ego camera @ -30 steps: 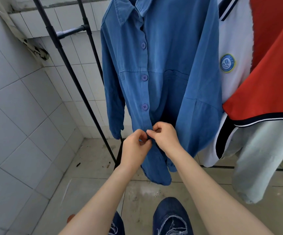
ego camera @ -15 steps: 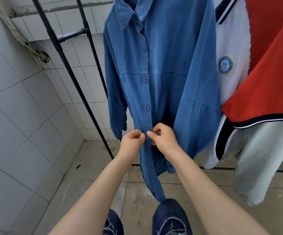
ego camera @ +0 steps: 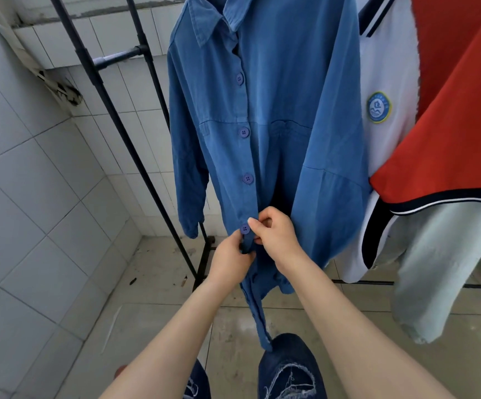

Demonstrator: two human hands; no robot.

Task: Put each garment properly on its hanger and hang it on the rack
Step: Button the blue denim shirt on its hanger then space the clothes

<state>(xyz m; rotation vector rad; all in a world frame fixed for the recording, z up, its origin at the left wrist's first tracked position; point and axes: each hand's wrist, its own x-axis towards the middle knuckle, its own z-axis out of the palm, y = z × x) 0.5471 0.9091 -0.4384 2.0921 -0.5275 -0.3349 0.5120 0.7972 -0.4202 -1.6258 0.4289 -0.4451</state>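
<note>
Tiled wall [ego camera: 46,197] behind; both hands [ego camera: 258,243] pinch blue shirt [ego camera: 276,125] placket

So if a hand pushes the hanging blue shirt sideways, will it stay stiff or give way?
Probably it gives way: the blue shirt hangs in soft folds and its hem trails loosely. It looks light, so it may swing. The left hand and right hand pinch it easily.

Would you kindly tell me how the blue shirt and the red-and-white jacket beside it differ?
The blue shirt is one plain colour; the jacket is white and red with dark trim. The shirt closes with buttons down its front; the jacket bears a round badge. The left hand and right hand both pinch the shirt's placket; the jacket hangs untouched. Both hang side by side.
</note>
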